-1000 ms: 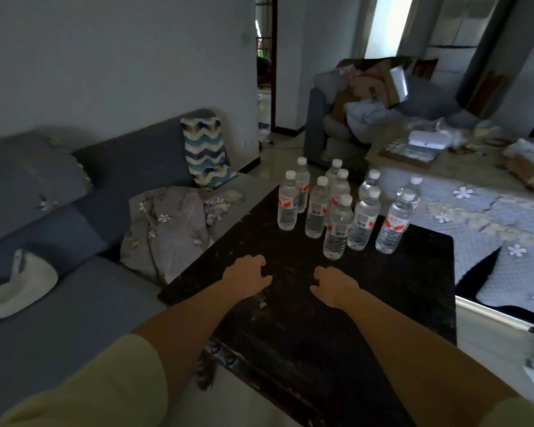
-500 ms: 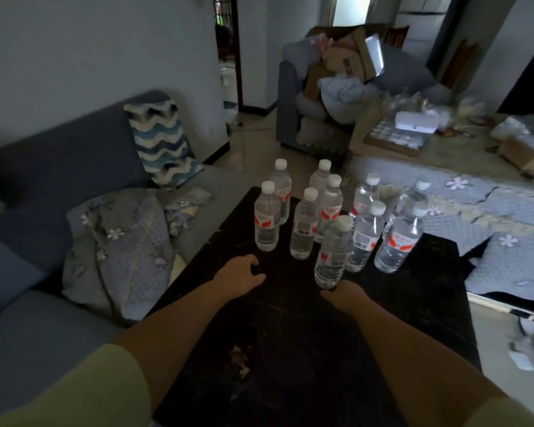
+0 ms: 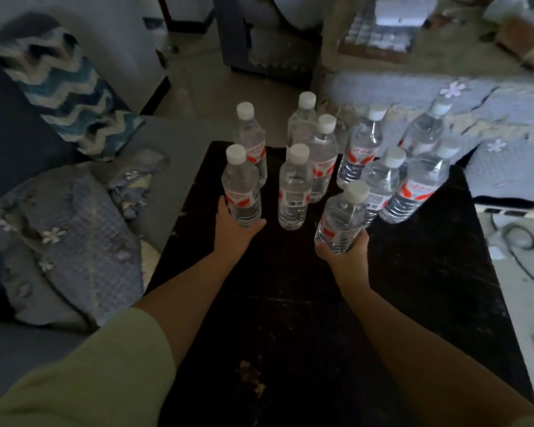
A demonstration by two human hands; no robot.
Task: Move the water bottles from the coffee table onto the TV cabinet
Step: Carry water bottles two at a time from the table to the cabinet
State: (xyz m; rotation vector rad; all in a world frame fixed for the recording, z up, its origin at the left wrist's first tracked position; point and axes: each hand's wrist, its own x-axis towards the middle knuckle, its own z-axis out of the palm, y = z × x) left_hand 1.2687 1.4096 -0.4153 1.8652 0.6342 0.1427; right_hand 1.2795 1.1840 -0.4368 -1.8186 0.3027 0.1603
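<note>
Both hands have reached forward, each gripping a bottle.

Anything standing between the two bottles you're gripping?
Head view: one upright bottle stands between the left-hand bottle and the right-hand bottle, slightly farther back.

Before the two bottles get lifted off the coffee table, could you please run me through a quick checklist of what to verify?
1. Left hand grips the nearest left bottle low on its body: ok.
2. Right hand grips the nearest right bottle near its base: ok.
3. Caps on both held bottles in place: ok; tightness cannot tell.
4. Room to lift the right bottle: not ok, it leans and sits close against the bottle behind it.
5. Middle front bottle stands apart from both hands: ok.
6. TV cabinet ready to receive bottles: cannot tell, not identifiable in view.
</note>
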